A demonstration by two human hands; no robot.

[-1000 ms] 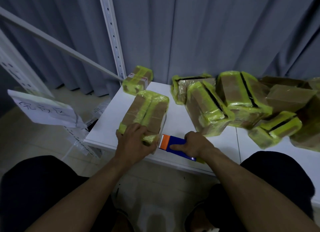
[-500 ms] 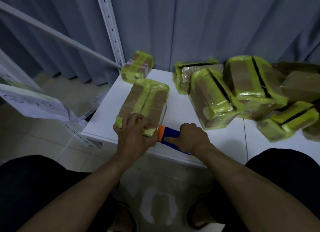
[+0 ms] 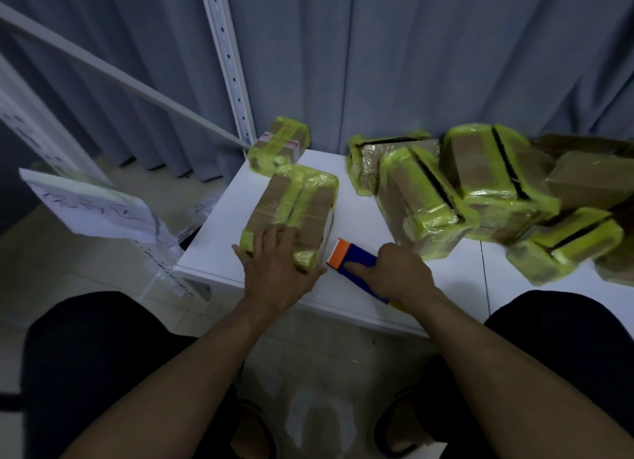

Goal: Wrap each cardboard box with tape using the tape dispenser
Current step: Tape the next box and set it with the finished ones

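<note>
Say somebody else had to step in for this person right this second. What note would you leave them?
Left hand: flat on the near end of the box, steadying it on the table.
Right hand: grips the dispenser, its orange end by the box's near right corner; contact unclear.
Done: this box already carries yellow tape, and so does most of the pile at right.
To do: finish this box, then check the browner boxes at far right.
</note>
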